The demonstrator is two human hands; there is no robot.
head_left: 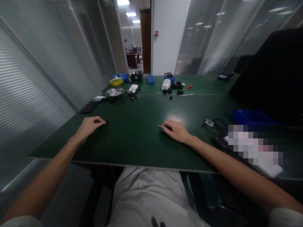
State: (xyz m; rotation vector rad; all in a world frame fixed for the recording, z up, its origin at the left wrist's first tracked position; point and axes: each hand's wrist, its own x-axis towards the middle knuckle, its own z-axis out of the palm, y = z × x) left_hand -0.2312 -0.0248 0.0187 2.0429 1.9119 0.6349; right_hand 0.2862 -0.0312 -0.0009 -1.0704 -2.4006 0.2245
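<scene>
My left hand (91, 126) hovers at or just over the left part of the green table (132, 138). Its thumb and fingertips are pinched on a small black piece (106, 121), too small to identify. On the right of the middle, my right hand (175, 130) rests with curled fingers. A thin pale rod (159, 126) sticks out to the left from its fingertips, and a dark part (169, 128) shows under the fingers. Whether rod and dark part are one thing I cannot tell.
A metal bowl (115, 92), a yellow tray (116, 82), a white device (166, 84) and a red screwdriver (188, 87) lie towards the back. At right are a blue bin (253, 117), a cable with a grey connector (209, 122) and a blurred-out white item (272, 168).
</scene>
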